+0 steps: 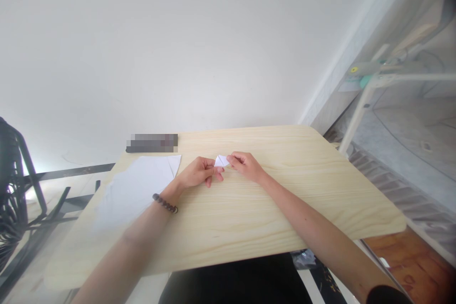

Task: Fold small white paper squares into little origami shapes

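Observation:
Between my two hands is a small piece of folded white paper (221,161) with a crease across it, held just over the wooden table (285,185). My left hand (199,172), with a dark beaded bracelet (165,203) on its wrist, pinches the paper's left side between thumb and fingers. On the right side, my right hand (245,165) grips the paper's edge with closed fingertips. Parts of the paper are hidden behind the fingers. Left of my left hand, white paper sheets (131,185) lie spread on the table, partly covered by my forearm.
At the table's back left lies a dark, pixelated flat object (152,144). A white wall (213,57) rises behind the table. A black chair (14,185) stands at the far left. A white metal frame (359,114) stands at the right.

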`<state>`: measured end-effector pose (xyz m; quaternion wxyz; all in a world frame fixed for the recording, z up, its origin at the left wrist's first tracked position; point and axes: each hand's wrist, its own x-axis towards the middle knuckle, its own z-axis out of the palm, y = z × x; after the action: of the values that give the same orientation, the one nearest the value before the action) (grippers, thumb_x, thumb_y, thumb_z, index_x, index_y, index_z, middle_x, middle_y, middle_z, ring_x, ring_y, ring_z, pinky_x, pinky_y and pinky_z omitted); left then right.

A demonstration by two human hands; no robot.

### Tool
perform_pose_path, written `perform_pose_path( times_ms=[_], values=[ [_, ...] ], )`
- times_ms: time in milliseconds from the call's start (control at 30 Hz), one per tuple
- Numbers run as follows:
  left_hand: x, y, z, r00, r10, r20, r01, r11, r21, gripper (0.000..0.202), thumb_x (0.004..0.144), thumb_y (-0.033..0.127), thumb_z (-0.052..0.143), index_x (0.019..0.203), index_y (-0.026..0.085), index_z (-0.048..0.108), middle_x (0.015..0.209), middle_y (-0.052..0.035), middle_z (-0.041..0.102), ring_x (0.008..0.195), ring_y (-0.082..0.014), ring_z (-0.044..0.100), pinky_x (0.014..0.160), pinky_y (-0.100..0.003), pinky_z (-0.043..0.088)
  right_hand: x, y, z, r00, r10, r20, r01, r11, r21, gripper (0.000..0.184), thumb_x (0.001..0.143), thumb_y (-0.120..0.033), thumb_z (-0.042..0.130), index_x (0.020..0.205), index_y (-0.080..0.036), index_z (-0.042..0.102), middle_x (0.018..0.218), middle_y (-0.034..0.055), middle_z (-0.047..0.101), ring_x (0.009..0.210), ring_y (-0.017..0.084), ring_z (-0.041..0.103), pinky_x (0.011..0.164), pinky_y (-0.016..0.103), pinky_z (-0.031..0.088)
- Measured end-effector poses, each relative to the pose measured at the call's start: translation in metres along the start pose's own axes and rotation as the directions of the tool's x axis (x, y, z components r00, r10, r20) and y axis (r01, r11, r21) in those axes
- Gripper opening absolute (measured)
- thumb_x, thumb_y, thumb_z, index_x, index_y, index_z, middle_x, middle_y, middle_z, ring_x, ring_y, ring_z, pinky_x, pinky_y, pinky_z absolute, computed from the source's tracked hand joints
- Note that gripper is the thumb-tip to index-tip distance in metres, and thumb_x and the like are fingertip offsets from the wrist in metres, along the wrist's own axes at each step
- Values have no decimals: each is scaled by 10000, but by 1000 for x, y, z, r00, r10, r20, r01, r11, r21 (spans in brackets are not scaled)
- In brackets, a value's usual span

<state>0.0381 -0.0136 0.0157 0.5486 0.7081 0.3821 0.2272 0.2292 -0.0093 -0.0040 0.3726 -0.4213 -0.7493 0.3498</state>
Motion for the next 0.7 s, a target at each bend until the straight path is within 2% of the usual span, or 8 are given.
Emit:
perform_pose_path(
  times_ms=[167,333,533,700],
  values=[
    [-1,4,3,1000,8,-26,-10,998,-57,295,744,402,531,731,113,589,627,-52,630,524,-109,557,517,-217,445,-1,-2,1,999,28,23,-29,997,68,365,808,-448,363,586,-162,409,515,-42,381,467,63,322,459,198,267],
    [-1,4,4,999,21,-31,-22,999,-46,316,769,413,492,771,115,598,724,-72,635,649,-138,580,563,-230,457,-1,-4,0,999,-26,43,24,999,27,342,803,-418,391,583,-158,422,520,-43,354,481,61,307,464,197,258],
    [-3,1,-1,997,77,-20,-75,994,79,332,780,398,487,662,105,590,586,-22,592,443,-63,488,467,-187,372,-2,-4,-2,993,-70,96,72,997,-14,339,809,-398,383,583,-151,440,523,-42,347,480,58,306,464,197,249],
    [-2,0,-1,998,34,-48,-29,995,96,327,774,417,487,700,112,577,573,-5,594,346,-33,415,379,-170,296,-1,-3,0,998,-35,52,35,999,1,351,803,-418,389,586,-151,453,515,-41,366,469,58,306,452,197,243]
  ],
)
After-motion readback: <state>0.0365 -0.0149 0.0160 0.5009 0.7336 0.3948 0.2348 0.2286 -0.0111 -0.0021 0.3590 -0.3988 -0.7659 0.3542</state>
